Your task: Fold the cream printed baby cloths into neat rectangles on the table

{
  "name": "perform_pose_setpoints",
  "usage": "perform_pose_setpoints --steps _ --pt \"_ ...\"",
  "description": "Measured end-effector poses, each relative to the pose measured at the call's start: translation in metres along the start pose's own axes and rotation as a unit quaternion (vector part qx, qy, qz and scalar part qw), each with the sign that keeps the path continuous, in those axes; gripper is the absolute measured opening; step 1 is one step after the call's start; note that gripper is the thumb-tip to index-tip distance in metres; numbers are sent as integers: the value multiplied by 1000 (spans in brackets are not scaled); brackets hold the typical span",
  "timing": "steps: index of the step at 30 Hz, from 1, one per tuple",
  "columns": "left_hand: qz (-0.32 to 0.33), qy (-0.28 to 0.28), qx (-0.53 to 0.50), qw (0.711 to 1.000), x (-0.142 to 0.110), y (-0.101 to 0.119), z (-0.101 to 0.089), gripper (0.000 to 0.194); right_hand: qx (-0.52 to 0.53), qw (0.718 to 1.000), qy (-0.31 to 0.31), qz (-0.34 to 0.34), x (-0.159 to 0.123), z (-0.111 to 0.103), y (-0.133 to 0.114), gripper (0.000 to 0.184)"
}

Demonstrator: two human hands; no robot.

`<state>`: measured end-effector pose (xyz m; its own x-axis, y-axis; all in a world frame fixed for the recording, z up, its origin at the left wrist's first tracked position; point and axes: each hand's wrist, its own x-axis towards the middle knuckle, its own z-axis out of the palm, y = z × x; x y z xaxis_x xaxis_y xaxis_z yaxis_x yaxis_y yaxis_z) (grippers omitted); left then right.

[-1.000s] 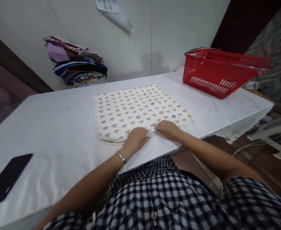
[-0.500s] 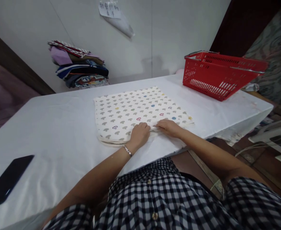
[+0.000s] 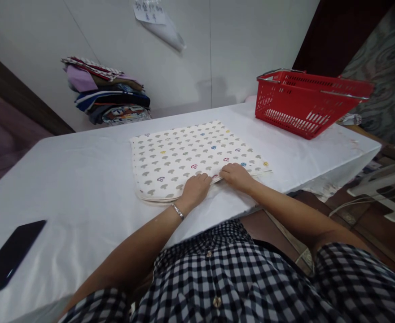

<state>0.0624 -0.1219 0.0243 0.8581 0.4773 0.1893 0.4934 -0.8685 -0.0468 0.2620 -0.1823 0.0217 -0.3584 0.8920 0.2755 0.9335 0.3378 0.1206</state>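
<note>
A cream cloth (image 3: 187,157) printed with grey and coloured mushroom shapes lies folded flat in layers on the white-covered table (image 3: 83,179). My left hand (image 3: 196,190) has its fingers curled over the middle of the cloth's near edge. Just to its right, my right hand (image 3: 236,176) grips the same edge, fingers bent over the top. Both thumbs are largely hidden under the cloth's rim. The near-left corner of the cloth is rounded, and its stacked layers show there.
Against the wall at the back left rises a pile of folded clothes (image 3: 108,92). A red plastic basket (image 3: 305,105) with metal handles stands at the back right. A dark phone (image 3: 10,255) lies at the left. Beyond the table's right side is a white plastic stool (image 3: 386,193).
My left hand has slid right along the near edge, closer to my right hand. My right hand has shifted its fingers slightly on the edge. The cloth stays in place.
</note>
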Motion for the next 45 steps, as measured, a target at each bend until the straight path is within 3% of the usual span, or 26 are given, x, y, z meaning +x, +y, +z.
perform_pose_setpoints --steps 4,7,11,18,23,28,35,41,45 --pt "40 29 9 999 4 -7 10 18 -16 998 57 -7 -5 13 4 22" --pt "63 10 6 998 2 -8 15 19 1 999 46 -25 -9 19 4 23" --pt "49 -3 8 999 -2 -4 14 21 30 999 24 -34 -12 16 3 26" --pt "51 -18 5 999 -6 -3 9 23 60 996 45 -56 -20 10 3 26" --pt "47 -31 -8 998 -9 -1 6 24 23 1000 2 -19 -16 6 2 28" --pt "57 -36 -43 997 -14 1 -3 22 35 996 -53 -56 -14 -2 2 24" --pt "65 -73 8 995 -14 6 -9 21 21 995 -62 -70 -21 -8 -2 16" --pt "38 -61 29 997 -10 8 -5 27 14 996 -57 -60 -21 -10 -5 15" --pt "6 -23 0 1000 -10 3 -6 27 20 999 -31 -22 -21 -6 -10 17"
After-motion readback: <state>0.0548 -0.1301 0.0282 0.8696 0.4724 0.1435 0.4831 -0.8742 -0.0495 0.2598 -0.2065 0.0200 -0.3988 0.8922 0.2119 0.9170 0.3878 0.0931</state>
